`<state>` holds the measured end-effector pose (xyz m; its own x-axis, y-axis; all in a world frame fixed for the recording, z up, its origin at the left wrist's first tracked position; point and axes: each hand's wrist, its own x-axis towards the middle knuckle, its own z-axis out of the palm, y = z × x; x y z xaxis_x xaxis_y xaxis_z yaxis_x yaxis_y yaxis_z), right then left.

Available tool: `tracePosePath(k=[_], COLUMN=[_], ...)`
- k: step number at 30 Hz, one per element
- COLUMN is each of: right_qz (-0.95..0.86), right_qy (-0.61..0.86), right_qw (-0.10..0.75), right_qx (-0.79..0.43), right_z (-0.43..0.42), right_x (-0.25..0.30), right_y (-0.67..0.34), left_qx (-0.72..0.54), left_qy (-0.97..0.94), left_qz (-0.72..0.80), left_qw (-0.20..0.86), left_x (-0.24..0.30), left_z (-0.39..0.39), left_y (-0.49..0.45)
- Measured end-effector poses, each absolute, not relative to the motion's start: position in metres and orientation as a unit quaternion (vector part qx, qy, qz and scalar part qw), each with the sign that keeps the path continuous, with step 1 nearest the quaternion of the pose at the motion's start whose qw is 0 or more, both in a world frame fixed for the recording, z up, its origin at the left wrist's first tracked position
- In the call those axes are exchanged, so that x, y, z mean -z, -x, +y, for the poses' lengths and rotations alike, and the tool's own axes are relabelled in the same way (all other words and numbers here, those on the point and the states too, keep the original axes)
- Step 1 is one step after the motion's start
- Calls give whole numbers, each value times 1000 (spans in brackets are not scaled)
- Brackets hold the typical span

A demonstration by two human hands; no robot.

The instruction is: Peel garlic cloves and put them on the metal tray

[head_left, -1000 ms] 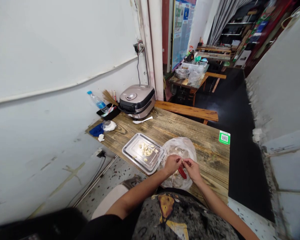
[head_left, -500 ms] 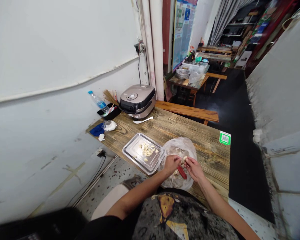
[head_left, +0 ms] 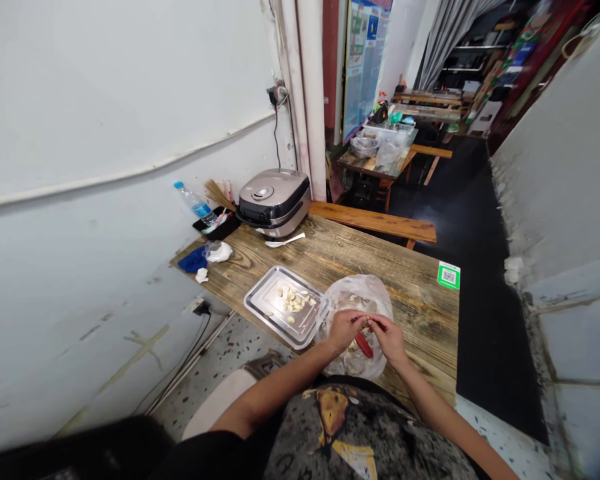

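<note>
The only label that really jumps out is a green-and-white card (head_left: pixel 449 275) with a QR code, flat on the table (head_left: pixel 415 303) at the right of the frame; its small print is too tiny to read. The water bottle (head_left: pixel 195 202) left of centre has a blue cap and blue label, also unreadable, same with the blue poster (head_left: pixel 367 70) up top.

The cloves (head_left: pixel 293 300), garlic by the look of them, sit loose on the tray (head_left: pixel 303 331) just below the middle of the frame: pale cream, smooth, plump little ovals, mostly bunched up with a few strays. Right beside them is a thin, crinkly see-through bag (head_left: pixel 380 292), mouth wide open, with papery bits and something red (head_left: pixel 363 345) inside.

Both hands are over that bag, lower centre. The left hand (head_left: pixel 346 329) and right hand (head_left: pixel 387 339) are pinched narrow, fingertips together around a small pale piece (head_left: pixel 367 323), mostly hidden by the fingers.

Tray's shiny metal, rectangular with rounded corners and a raised rim. Table's brown wood with bold streaky grain. Behind it all, a boxy, glossy rice cooker (head_left: pixel 275 200), with a white plastic knife (head_left: pixel 285 241) lying in front.
</note>
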<state>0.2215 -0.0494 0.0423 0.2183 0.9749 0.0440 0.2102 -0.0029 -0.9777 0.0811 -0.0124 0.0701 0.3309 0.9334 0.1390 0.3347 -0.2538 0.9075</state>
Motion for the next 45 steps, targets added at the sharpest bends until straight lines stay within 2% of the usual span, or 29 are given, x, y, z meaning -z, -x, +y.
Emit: tracePosePath(k=[5, 13, 21, 27, 36, 45], right_qz=[-525, -565, -565, -568, -607, -590], right_qy=[605, 608, 606, 606, 588, 618], right_qw=[492, 478, 487, 493, 470, 457], right_qx=[-340, -287, -276, -261, -256, -249], right_z=[-51, -52, -52, -53, -51, -51], right_x=[-46, -47, -56, -57, -53, -53], right_y=[-220, -222, -219, -218, -226, -225], left_qx=[-354, -350, -363, -334, -370, -345], left_qy=[-728, -736, -659, -623, -700, -659], left_qz=[465, 471, 502, 552, 427, 459], left_qw=[360, 338, 427, 442, 437, 485], left_x=[-66, -62, -64, -58, -67, -70], left_z=[-13, -12, -12, -5, -6, -7], left_y=[-83, -84, -87, -83, -80, -87])
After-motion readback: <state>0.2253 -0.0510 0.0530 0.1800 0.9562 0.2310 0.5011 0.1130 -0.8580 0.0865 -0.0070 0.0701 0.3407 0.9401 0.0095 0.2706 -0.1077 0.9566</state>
